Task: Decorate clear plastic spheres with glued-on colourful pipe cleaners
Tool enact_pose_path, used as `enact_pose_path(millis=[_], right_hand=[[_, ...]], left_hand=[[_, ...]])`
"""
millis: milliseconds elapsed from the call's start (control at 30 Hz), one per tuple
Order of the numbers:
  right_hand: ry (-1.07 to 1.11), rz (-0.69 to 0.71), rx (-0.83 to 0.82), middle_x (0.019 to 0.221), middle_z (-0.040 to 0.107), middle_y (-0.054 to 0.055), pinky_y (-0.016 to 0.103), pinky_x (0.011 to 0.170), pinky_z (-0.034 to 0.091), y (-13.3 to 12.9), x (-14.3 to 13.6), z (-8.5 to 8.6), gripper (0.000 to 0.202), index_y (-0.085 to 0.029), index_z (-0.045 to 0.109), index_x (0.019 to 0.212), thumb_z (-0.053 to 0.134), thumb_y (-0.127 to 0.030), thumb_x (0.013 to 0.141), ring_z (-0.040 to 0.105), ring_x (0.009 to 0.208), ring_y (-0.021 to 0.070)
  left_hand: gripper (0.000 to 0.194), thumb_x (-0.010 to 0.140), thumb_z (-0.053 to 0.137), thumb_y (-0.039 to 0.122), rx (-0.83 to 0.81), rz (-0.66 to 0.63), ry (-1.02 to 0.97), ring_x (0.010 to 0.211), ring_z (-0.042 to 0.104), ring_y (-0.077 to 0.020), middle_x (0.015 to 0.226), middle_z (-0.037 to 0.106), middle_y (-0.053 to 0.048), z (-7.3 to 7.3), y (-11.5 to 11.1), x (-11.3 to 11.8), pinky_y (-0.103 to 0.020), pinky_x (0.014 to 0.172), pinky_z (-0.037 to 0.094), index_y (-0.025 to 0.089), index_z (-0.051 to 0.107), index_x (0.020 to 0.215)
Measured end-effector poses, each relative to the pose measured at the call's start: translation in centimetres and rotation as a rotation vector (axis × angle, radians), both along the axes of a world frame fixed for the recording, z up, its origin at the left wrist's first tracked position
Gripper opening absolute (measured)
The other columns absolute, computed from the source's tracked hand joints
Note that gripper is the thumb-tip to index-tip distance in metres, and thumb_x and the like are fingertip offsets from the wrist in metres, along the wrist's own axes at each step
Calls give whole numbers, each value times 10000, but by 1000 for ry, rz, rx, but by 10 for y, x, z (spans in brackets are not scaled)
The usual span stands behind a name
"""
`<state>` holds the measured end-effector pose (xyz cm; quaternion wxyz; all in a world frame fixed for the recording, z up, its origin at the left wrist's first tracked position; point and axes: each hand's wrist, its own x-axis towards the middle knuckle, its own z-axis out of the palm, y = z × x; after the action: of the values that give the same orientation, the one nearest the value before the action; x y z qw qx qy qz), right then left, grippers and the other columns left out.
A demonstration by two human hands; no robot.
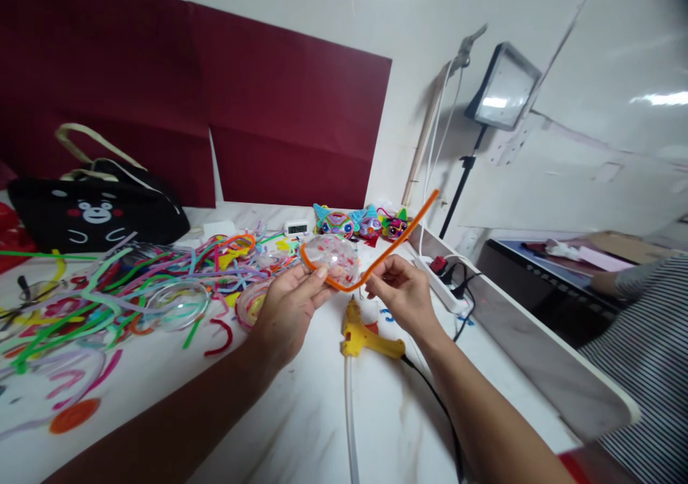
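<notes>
My left hand (293, 305) is closed on a clear round plastic piece with red and white flecks (334, 256), held up over the table. An orange pipe cleaner (400, 240) runs along the lower rim of that piece, and its free end sticks up to the right. Fingers of my right hand (403, 294) pinch the pipe cleaner near the piece's right edge. Just below both hands, a yellow hot glue gun (365, 337) lies on the table with a white glue stick (350, 412) coming out of its back.
Many coloured pipe cleaners (123, 290) and a clear plastic dome (178, 303) spread over the left side. Decorated animal figures (338, 222) and a small digital clock (296, 227) stand at the back. A power strip (443, 287) lies along the right border. Another person's striped sleeve (650, 340) is at right.
</notes>
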<state>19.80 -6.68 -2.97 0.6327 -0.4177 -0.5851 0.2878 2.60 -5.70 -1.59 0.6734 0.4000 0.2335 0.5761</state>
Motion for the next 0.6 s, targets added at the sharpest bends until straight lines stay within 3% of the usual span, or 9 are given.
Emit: enact_pose_path(millis=[200, 400, 600], right_hand=[[5, 27, -91, 577, 624, -12, 263, 488, 559, 17, 11, -10, 389, -191, 565, 696, 759, -528, 711, 621, 517, 138], [46, -112, -94, 645, 644, -4, 275, 507, 581, 36, 58, -1, 509, -195, 527, 726, 768, -633, 634, 637, 539, 132], [-49, -222, -142, 570, 604, -18, 260, 481, 548, 59, 99, 0, 466, -178, 544, 651, 830, -543, 605, 619, 506, 131]], left_hand=[[138, 772, 751, 179, -10, 32, 3, 875, 719, -198, 878, 766, -72, -1, 1, 0, -339, 915, 550, 127, 719, 896], [204, 788, 741, 205, 6, -2, 13, 951, 720, -236, 935, 769, -100, -1, -1, 0, -394, 974, 536, 112, 703, 966], [216, 760, 760, 201, -28, 17, 31, 934, 718, -231, 916, 764, -97, -2, -2, 2, -394, 960, 549, 102, 691, 939]])
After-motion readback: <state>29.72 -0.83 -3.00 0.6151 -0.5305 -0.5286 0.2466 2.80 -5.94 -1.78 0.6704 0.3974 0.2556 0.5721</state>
